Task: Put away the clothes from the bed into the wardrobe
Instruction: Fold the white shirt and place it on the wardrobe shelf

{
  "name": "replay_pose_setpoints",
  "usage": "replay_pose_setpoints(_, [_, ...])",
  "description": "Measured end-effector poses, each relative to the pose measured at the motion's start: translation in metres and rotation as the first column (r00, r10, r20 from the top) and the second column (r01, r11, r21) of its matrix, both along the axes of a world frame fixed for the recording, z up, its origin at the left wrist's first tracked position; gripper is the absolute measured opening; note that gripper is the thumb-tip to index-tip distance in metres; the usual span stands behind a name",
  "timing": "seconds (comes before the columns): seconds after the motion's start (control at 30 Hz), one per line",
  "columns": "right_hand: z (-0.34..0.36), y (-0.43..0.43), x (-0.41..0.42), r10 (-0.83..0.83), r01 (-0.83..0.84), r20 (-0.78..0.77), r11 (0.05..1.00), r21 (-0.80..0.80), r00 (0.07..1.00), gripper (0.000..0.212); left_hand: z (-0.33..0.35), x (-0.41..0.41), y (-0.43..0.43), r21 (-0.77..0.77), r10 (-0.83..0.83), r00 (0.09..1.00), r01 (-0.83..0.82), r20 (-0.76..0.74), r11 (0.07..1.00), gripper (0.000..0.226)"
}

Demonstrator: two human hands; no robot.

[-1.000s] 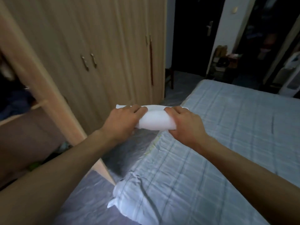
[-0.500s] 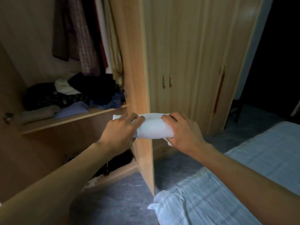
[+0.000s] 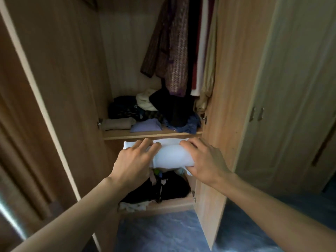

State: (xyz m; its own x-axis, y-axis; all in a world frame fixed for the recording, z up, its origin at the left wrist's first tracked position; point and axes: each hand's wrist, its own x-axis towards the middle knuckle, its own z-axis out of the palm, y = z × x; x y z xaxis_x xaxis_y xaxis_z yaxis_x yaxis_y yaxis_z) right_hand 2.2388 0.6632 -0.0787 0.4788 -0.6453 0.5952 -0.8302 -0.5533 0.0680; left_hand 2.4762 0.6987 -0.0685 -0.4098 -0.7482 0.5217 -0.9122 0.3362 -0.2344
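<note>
Now the view faces the open wardrobe head-on. Half a second ago it stood at an angle, with a corner of the bed at lower right; that corner is out of view.

Left hand and right hand grip the rolled white garment at either end, fingers curled over its top, as before. The garment is held in the air at the opening, just below the shelf edge and above the dark clothes in the lower compartment. Folded clothes lie on the shelf, with hanging garments above them.

head camera | faces forward and down | close to open wardrobe
</note>
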Motion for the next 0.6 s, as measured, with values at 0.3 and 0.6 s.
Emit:
replay_pose_setpoints(0.3, [-0.028, -0.060, 0.063, 0.104, -0.102, -0.058, 0.994, 0.025, 0.993, 0.068, -0.031, 0.063, -0.029, 0.040, 0.081, 0.996, -0.080, -0.038, 0.996, 0.060])
replay_pose_setpoints(0.6, [-0.039, -0.185, 0.066, 0.162, -0.160, -0.035, 0.985, 0.062, 0.986, 0.069, -0.038, 0.058, -0.145, 0.036, 0.153, 0.988, -0.153, 0.008, 0.988, 0.063])
